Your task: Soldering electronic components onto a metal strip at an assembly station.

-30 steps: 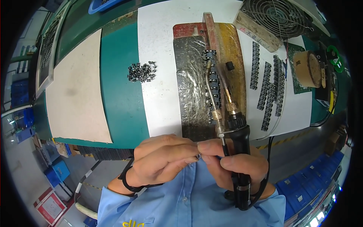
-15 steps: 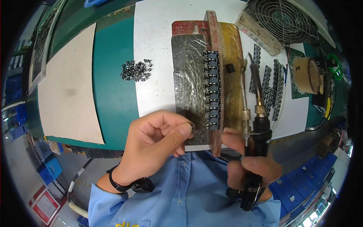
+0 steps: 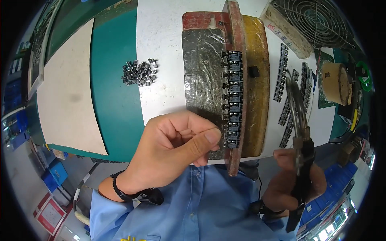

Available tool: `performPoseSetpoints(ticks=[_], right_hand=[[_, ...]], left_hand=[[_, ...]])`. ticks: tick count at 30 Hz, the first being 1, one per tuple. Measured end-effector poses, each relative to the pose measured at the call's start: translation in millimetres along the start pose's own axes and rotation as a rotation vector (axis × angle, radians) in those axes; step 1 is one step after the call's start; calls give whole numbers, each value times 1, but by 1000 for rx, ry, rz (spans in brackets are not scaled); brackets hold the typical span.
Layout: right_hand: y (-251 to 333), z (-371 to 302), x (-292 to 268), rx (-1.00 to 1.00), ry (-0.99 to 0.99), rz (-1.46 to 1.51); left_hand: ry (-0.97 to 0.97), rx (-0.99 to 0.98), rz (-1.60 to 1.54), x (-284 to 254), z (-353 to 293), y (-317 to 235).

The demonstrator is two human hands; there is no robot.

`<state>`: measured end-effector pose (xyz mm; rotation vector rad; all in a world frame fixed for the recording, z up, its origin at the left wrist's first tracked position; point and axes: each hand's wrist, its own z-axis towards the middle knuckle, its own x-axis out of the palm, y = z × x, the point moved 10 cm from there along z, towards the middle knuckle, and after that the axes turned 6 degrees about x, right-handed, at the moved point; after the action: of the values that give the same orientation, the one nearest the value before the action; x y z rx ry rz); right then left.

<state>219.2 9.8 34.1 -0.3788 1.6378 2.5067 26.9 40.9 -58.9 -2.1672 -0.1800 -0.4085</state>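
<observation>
Right hand (image 3: 295, 182) grips a soldering iron (image 3: 299, 132), tip raised right of the jig (image 3: 257, 80). Left hand (image 3: 173, 148), fingers curled, pinches at the near end of the jig's row of black parts (image 3: 233, 100). Farther left of the jig lies a heap of small parts (image 3: 139, 72).

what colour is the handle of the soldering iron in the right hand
Black; the soldering iron handle shows best in the head view, gripped by the right hand.
</observation>
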Motion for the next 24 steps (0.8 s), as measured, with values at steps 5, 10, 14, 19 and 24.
performPoseSetpoints(ticks=[5, 10, 14, 19, 24], right_hand=[[1, -9, -15, 4, -126, -29], [2, -3, -13, -10, -101, -12], [-40, -27, -32, 759, -265, 761], [-50, -46, -2, 1059, -221, 1301], [-5, 8, 9, 130, 26, 348]], left_hand=[[-16, -12, 38, 0, 2, -1], [0, -39, 33, 0, 3, 1], [5, -42, 25, -3, 3, 1], [54, -54, 37, 2, 2, 0], [43, -52, 52, 3, 3, 0]])
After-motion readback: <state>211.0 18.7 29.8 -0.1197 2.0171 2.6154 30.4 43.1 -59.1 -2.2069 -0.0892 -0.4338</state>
